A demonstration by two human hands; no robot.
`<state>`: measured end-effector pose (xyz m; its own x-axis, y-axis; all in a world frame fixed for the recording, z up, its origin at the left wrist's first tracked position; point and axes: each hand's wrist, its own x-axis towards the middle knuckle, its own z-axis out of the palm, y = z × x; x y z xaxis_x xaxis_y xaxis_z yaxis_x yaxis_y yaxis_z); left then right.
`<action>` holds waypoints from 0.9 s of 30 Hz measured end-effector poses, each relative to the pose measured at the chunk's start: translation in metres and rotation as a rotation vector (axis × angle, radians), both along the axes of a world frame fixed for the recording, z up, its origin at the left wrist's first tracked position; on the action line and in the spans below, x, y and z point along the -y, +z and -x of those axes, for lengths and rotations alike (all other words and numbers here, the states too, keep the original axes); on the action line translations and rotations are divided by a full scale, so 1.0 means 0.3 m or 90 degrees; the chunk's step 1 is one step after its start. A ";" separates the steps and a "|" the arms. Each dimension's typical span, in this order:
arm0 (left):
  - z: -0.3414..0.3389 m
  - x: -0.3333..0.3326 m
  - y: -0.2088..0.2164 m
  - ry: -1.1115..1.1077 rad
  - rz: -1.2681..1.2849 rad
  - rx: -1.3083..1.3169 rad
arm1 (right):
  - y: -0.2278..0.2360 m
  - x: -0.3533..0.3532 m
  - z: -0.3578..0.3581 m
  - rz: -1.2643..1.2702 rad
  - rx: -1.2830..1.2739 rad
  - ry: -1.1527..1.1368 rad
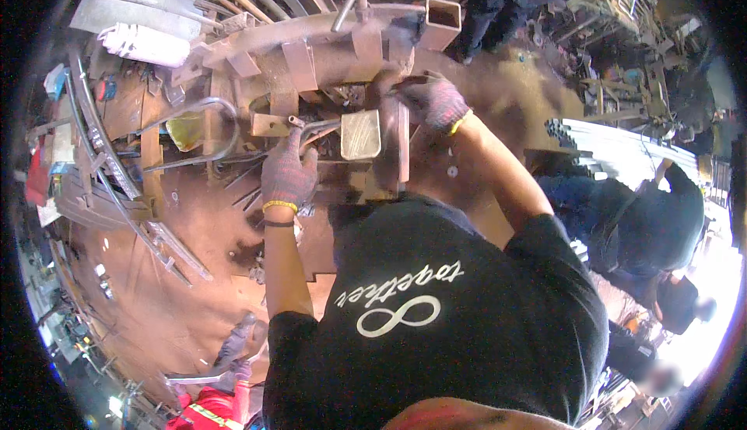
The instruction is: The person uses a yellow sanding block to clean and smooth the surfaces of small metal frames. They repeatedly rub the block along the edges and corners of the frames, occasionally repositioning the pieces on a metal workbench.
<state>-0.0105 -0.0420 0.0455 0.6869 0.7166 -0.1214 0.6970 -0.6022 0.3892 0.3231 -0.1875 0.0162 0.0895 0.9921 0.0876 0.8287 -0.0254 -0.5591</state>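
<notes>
As metal pieces crowd a workshop floor [175,247], a person in a black shirt [459,274] bends over them with both gloved hands at work. The left hand [288,173], its fingers drawn narrow, is against a bent metal rod [319,127]; whether they close fully around it cannot be told. The right hand [436,103] curls at the top of a reddish flat bar [403,143], its fingertips too blurred to show a firm grip. Between the two hands lies a pale, square-cornered plate [360,136], just beside the bar, with the rod reaching toward its left edge.

Good handling here likely calls for a steady left hand low on the rod, the bar kept from tipping by the right, and fingers clear of the gap beside the plate.

Just beyond the hands, a curved brown frame [272,41] with plates along it likely limits forward reach, and an open square tube [442,16] stands at its right end. To the left, a bent pipe [232,111] and long curved rails [101,146] hem in the elbow's room. Pale pipes [630,146] lie at right, near a co-worker in dark clothing [661,220]; another in red [208,412] is at lower left.
</notes>
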 end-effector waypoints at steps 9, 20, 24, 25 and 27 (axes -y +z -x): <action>-0.024 0.001 0.003 -0.011 0.006 0.076 | 0.187 0.041 0.181 0.242 -0.568 -0.176; -0.007 0.088 0.141 0.087 0.060 -0.134 | 0.098 0.093 0.148 -0.113 -0.032 -0.067; 0.002 0.098 0.098 0.087 0.116 -0.119 | 0.084 0.045 0.174 -0.240 0.178 0.176; 0.020 0.122 0.097 0.106 0.108 -0.120 | 0.057 0.035 0.197 -0.218 0.149 0.238; 0.005 0.139 0.050 0.131 0.070 -0.093 | 0.034 0.060 0.245 -0.128 0.113 0.314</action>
<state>-0.0121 -0.0836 0.0606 0.4972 0.8165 -0.2933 0.8542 -0.4016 0.3303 0.2497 -0.2056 0.0264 -0.4138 0.8751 0.2508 0.7977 0.4813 -0.3633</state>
